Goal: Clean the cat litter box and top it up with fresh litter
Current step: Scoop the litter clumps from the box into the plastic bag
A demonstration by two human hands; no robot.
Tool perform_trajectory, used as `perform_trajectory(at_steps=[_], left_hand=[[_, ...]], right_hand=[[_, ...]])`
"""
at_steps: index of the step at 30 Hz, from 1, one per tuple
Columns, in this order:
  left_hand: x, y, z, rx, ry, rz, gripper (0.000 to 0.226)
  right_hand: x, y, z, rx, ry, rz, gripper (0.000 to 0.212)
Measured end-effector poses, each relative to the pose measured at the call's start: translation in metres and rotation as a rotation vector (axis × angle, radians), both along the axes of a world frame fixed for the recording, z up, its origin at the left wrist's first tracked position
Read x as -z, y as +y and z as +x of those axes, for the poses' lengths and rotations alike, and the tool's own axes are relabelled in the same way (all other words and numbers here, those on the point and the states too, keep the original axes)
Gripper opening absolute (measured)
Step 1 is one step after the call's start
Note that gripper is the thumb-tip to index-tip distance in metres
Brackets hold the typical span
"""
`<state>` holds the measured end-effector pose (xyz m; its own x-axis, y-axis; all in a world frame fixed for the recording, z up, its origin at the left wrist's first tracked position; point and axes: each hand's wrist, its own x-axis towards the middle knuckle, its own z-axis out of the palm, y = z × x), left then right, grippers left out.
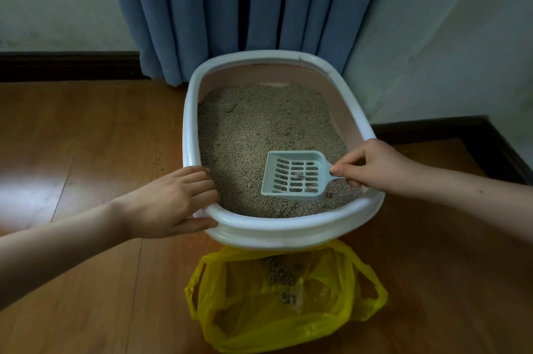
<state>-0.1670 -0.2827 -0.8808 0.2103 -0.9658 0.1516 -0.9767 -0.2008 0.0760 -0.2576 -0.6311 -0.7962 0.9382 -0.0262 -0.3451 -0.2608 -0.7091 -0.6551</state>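
- A few stray litter granules (158, 162) lie scattered on the wooden floor (72, 128), just left of the box.
- The left hand (170, 203) rests on the near-left corner of the litter box rim (190, 111). Its fingers are nearly straight, laid over the white edge with the tips dipping toward the inside, and the thumb lies along the outer wall; it is released, not clenched.
- The litter box stands on the floor against a blue curtain (230, 7). It is oval, with a white rim and a pale pink inner wall, and is filled with grey-brown litter (253, 123) whose surface is uneven.
- A yellow plastic bag (340, 322) lies open on the floor, just in front of the box and partly under its near edge. Small heaps of scooped litter (281, 273) sit inside it.
- A pale blue slotted litter scoop (294, 175) lies over the litter in the near-right part of the box, its open mouth pointing left. A small clump rests on its slots.
- The right hand (375, 165) grasps the scoop's handle, fingers curled round it and the thumb pinching near the blade, above the box's right rim.
- A dark skirting board (490, 137) runs along the wall at the right.
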Motion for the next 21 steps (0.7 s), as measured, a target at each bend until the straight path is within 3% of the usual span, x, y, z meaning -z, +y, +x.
perform_trajectory(at_steps=[10,21], left_hand=[[0.000,0.001,0.000,-0.004,-0.006,-0.004,0.042],[-0.005,-0.001,-0.002,0.017,0.004,0.006,0.045]], right_hand=[[-0.005,0.003,-0.005,0.003,-0.074,0.068,0.013],[-0.008,0.027,-0.041,-0.291,0.008,0.150,0.010]])
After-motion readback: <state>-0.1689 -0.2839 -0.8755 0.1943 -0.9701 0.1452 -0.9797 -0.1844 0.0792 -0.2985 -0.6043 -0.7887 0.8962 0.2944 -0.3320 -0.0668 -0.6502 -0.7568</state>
